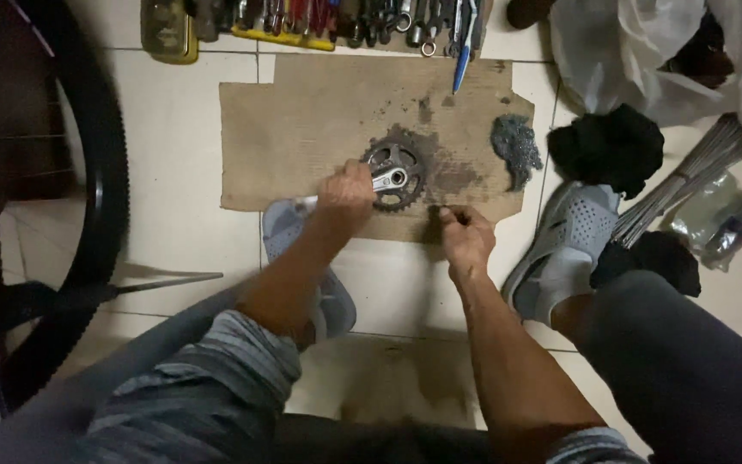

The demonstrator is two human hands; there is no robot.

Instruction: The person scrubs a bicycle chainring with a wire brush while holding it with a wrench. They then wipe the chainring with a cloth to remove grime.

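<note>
A dark toothed chainring with its silver crank arm (394, 177) lies on a stained sheet of cardboard (302, 129) on the tiled floor. My left hand (345, 196) is closed around the near end of the crank arm. My right hand (465, 236) rests at the cardboard's front edge, fingers pinched on something small and dark that I cannot make out. A heap of greasy bicycle chain (515, 148) sits at the cardboard's right side.
A bicycle tyre (96, 172) stands at the left. Several hand tools (345, 21) line the far edge. A black rag (607, 146), a bundle of spokes (689, 176) and plastic bags (646, 51) lie at right. My grey sandals (568, 245) flank the cardboard.
</note>
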